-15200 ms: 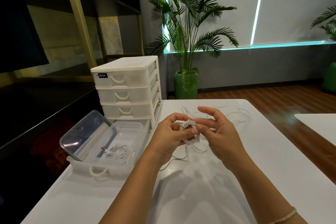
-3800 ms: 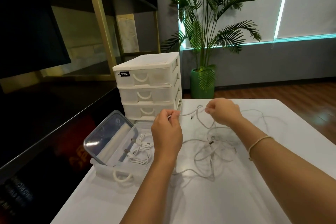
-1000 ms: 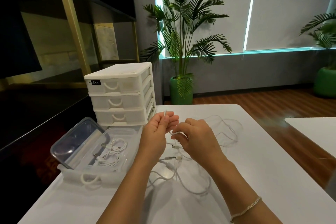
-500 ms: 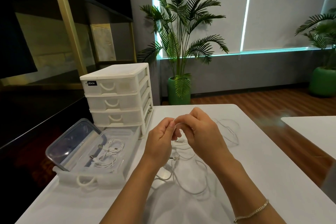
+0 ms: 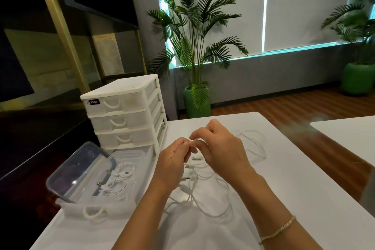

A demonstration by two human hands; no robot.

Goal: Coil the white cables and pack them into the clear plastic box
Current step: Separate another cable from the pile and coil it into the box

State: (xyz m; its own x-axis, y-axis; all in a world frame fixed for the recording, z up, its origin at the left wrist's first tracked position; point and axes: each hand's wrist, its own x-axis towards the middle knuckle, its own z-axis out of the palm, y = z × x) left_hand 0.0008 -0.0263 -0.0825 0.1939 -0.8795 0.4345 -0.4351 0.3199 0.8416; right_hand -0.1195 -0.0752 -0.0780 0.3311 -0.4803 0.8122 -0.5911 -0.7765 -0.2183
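Left hand (image 5: 172,163) and right hand (image 5: 221,149) are both pinching one end of a thin white cable (image 5: 211,199), apparently its plug; the rest is trailing loose over the white table (image 5: 284,178). Two coiled white cables (image 5: 118,178) are lying inside the clear plastic box (image 5: 129,206).

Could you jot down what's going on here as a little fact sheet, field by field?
Activity: coiling a white cable
Left hand: pinches the cable end
Right hand: pinches the same cable beside it
Loose cables: tangled on the white table under the hands
Clear plastic box: open, coiled cables inside
Lid: leaning on the box's far-left side
Behind box: white drawer unit
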